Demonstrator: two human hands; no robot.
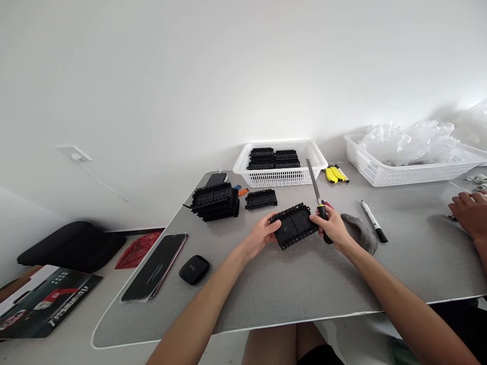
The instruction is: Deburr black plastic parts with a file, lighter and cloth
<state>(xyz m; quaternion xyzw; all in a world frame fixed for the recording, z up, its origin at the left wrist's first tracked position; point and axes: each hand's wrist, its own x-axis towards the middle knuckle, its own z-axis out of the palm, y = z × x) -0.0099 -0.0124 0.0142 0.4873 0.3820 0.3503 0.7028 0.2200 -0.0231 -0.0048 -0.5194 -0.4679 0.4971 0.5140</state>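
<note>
My left hand (262, 235) grips the left end of a black plastic part (296, 226), thumb on its upper face. My right hand (332, 225) is closed round the black handle of a file (314, 182), whose metal blade points up and away; its thumb and fingertips also touch the right end of the part. Behind my left hand lies a single similar black part (261, 199) on the table. Several more black parts form a stack (215, 201) to the left. Others rest inside a white basket (281, 177) near the wall.
On the grey table (266, 299) lie a phone (155, 267), a black case (194, 269), a marker (374, 221), a grey cloth (360, 233) and yellow cutters (335, 175). A second basket (411, 175) holds plastic bags. Another person's hand (471, 215) is at the right edge.
</note>
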